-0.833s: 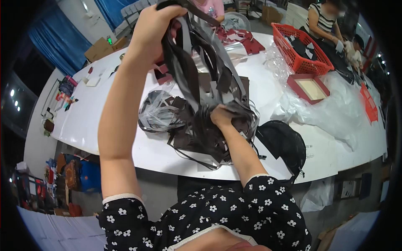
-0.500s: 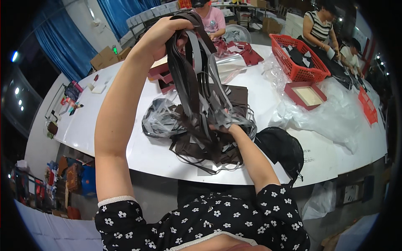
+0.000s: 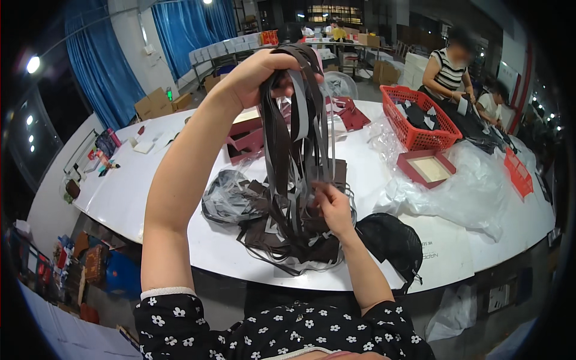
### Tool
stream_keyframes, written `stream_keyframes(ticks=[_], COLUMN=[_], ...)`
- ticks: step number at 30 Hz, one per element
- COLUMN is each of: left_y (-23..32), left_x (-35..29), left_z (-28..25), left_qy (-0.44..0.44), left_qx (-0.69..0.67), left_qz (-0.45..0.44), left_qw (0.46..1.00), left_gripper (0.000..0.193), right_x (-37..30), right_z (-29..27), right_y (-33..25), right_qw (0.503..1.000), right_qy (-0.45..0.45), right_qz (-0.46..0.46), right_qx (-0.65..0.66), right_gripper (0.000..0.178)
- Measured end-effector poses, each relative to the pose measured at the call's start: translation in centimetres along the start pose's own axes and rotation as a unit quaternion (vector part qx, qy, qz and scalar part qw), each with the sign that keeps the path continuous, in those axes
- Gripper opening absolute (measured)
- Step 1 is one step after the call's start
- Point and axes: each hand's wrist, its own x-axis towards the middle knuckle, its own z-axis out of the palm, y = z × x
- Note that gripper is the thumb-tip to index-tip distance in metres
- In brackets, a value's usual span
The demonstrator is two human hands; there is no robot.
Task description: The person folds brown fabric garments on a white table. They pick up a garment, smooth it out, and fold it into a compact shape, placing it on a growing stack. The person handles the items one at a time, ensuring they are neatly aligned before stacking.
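High above the table, my left hand (image 3: 269,77) is closed round the top of a bundle of dark brown and grey ribbons (image 3: 275,135). The strands hang in long loops down to a heap of dark brown pieces (image 3: 264,237) on the white table (image 3: 150,192). Partway down, at the bundle's right side, my right hand (image 3: 333,204) has its fingers bent in a pinch against the strands. What exactly lies between its fingertips is too blurred to make out. Left of the heap sits a clear plastic bag (image 3: 225,201) with grey strips in it.
A black mesh bag (image 3: 393,243) lies right of the heap. Farther right are a maroon box (image 3: 427,167), crumpled clear plastic (image 3: 447,195) and a red basket (image 3: 420,117) of dark pieces. Maroon boxes (image 3: 246,144) stand behind the bundle. A co-worker (image 3: 451,69) stands beyond the basket.
My right hand has come up from the heap to the hanging strands. The ribbon bundle hangs straighter, with my left hand still holding its top. The view has tilted up a little.
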Motion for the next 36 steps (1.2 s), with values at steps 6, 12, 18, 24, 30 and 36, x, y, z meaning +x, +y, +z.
stream_keyframes(ticks=[6,12,18,24,30,36], left_y=[-0.5,-0.9,-0.3,-0.7,-1.2,-0.9], left_x=[-0.2,-0.5,-1.3,-2.0,-2.9,-3.3], left_z=[0.8,1.0,1.6,0.2,-1.2,-2.4], left_qy=[0.008,0.011,0.029,0.046,0.114,0.116], left_qx=[0.038,0.043,0.063,0.064,-0.017,0.015], left_qz=[-0.009,-0.019,-0.017,-0.019,-0.007,-0.03], left_qw=[0.999,0.999,0.997,0.997,0.993,0.993], left_gripper=[0.031,0.031,0.031,0.03,0.021,0.022], right_x=[0.7,2.6,3.8,4.2,2.9,-0.7], right_z=[-1.2,-1.8,-1.1,-1.8,-5.9,-1.3], right_y=[1.5,0.3,0.6,3.6,9.2,3.6], right_qw=[0.963,0.894,0.855,0.909,0.954,0.947], right_qy=[0.202,0.265,0.265,0.256,0.296,0.261], right_qz=[-0.147,-0.215,-0.243,-0.236,0.004,-0.133], right_qx=[-0.101,-0.29,-0.374,-0.228,0.043,0.132], right_gripper=[0.036,0.038,0.026,0.018,0.028,0.009])
